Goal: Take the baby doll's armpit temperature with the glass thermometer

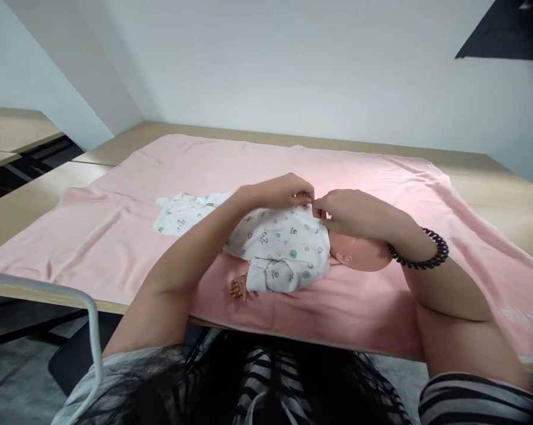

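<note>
A baby doll (367, 255) lies on a pink blanket (160, 171), its head to the right. It wears a white baby outfit (288, 236) printed with small animals and dots. One doll hand (238, 287) pokes out of the near sleeve. Above the doll's chest and neck, my left hand (288, 190) is closed, thumb and fingers pinched at the upper edge of the outfit. Close beside it, my right hand (348, 209) is also closed in a pinch near the collar. The bit of cloth between the fingertips is too small to make out clearly.
The blanket covers most of a wooden table (474, 171) set against a white wall (293, 71). Another table (18, 127) stands at the far left. A grey curved metal bar (93, 319) and a dark chair (75, 354) are at the lower left.
</note>
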Demonstrator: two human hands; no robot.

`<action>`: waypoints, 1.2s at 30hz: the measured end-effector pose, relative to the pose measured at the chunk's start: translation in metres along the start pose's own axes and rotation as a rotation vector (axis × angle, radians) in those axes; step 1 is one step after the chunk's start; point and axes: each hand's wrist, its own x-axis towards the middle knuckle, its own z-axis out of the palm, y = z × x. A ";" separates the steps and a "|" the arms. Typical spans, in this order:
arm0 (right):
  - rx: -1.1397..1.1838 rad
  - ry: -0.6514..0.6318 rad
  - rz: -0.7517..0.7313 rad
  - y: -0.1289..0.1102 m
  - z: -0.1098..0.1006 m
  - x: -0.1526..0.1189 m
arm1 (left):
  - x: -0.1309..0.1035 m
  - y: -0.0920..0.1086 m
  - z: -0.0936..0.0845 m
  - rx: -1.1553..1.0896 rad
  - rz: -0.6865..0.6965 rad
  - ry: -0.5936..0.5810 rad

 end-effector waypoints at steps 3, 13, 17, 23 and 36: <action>-0.057 0.018 0.011 -0.007 0.002 -0.001 | 0.013 -0.007 0.017 -0.143 0.091 -0.029; -0.222 0.071 0.147 -0.034 0.009 0.000 | 0.018 -0.018 0.028 -0.222 0.119 -0.025; -0.276 0.036 0.222 -0.043 0.014 0.001 | 0.020 -0.021 0.032 -0.204 0.150 -0.021; -0.291 0.022 0.238 -0.045 0.013 -0.001 | 0.022 -0.028 0.034 -0.243 0.144 -0.021; -0.276 0.068 0.280 -0.045 0.006 -0.004 | 0.021 -0.035 0.032 -0.380 0.141 -0.086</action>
